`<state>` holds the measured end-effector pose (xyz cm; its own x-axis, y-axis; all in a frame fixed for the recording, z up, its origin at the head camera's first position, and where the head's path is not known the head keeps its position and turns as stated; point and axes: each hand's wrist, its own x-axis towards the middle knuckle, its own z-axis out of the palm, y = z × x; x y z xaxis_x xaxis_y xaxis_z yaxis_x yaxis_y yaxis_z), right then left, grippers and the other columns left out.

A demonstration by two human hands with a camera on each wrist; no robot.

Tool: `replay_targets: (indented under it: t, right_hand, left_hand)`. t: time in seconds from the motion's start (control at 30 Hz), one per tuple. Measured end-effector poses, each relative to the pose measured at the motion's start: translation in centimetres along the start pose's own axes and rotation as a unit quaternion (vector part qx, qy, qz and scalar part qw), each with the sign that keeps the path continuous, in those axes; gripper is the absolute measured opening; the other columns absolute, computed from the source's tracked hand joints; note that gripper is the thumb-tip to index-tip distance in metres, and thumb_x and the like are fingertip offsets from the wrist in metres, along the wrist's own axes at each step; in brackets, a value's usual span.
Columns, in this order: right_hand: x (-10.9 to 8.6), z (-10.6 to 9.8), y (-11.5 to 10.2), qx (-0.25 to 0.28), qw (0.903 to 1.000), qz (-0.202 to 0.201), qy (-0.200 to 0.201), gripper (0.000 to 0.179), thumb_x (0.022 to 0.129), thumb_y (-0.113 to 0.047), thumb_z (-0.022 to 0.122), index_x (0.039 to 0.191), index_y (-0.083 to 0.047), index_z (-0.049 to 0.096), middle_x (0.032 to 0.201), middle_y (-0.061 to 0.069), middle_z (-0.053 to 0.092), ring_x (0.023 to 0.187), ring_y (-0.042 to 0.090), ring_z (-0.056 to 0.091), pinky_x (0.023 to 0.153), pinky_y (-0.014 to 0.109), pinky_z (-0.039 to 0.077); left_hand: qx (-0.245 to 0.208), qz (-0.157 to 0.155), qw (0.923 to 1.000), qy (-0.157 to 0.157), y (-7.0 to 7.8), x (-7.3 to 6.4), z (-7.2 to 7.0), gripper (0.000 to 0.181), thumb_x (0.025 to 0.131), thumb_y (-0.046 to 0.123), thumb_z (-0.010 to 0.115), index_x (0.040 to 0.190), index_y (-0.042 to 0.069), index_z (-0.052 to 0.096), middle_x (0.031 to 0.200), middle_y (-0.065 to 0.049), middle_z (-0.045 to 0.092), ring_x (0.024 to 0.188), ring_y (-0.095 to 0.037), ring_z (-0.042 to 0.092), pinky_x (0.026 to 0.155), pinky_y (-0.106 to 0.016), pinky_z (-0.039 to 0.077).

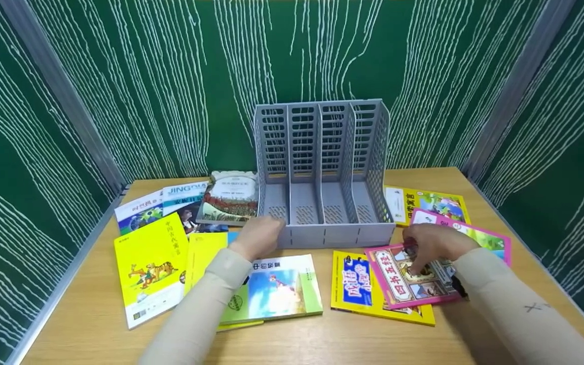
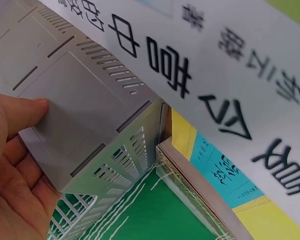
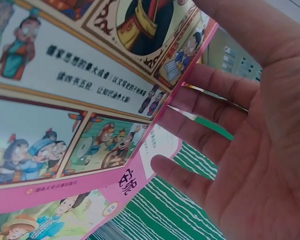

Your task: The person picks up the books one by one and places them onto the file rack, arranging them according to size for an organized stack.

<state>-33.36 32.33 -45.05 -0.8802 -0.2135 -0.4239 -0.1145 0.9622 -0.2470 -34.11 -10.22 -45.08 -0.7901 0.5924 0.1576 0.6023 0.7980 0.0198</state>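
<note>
Right hand grasps the pink-bordered book, thumb on the cover, other fingers at its far long edge in the right wrist view. Book is in the right half of the desk, in front of the right front corner of the grey file rack. Long axis runs roughly left-right, somewhat skewed to the desk's back edge; cover faces up, title end points to the desk's left edge, the other end to the right edge. It overlaps a yellow book with a blue title panel; can't tell if the two touch. Left hand grips the rack at its left front corner, thumb flat on the grey panel in the left wrist view. Rack stands upright near the middle of the desk's back edge, four slots facing front. Behind the right hand, toward the desk's right edge: second pink-edged book, and a yellow-bordered book near the back right corner. Left of centre: white-and-green book, partly behind the left sleeve. Yellow tiger book lies by the left edge, long axis roughly back to front. Flower-field book sits just beside the rack's left side.
</note>
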Motion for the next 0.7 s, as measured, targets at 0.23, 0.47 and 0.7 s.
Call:
replay_targets:
  t: [0.23,0.47,0.7]
  right_hand:
    - [0.5,-0.2,0.3,0.022,0.9996,-0.006,-0.019,0.084,0.066,-0.049,0.103,0.131,-0.013,0.064,0.123,0.007,0.071,0.111,0.031,0.062,0.107,0.068,0.053]
    - [-0.5,-0.3,0.2,-0.017,0.9995,-0.025,0.007,0.072,0.072,-0.039,0.103,0.125,-0.011,0.063,0.116,0.007,0.071,0.104,0.028,0.063,0.102,0.064,0.056]
    - [-1.8,-0.4,-0.2,-0.04,0.9976,-0.035,0.043,0.063,0.081,-0.023,0.097,0.134,-0.007,0.068,0.122,0.011,0.075,0.104,0.028,0.066,0.103,0.066,0.055]
  left_hand:
    - [0.004,0.002,1.0,-0.001,0.0,0.1,0.1,0.022,0.098,-0.006,0.062,0.113,0.004,0.075,0.097,-0.015,0.079,0.087,-0.032,0.077,0.079,-0.045,0.067]
    - [0.013,0.002,0.9999,0.007,0.1,-0.1,0.3,0.019,0.101,-0.004,0.06,0.11,0.005,0.075,0.093,-0.015,0.078,0.085,-0.033,0.077,0.077,-0.049,0.066]
    - [0.02,0.009,0.9997,0.013,0.0,-0.2,0.0,0.017,0.103,-0.001,0.06,0.109,0.005,0.074,0.093,-0.015,0.078,0.085,-0.033,0.077,0.077,-0.049,0.066]
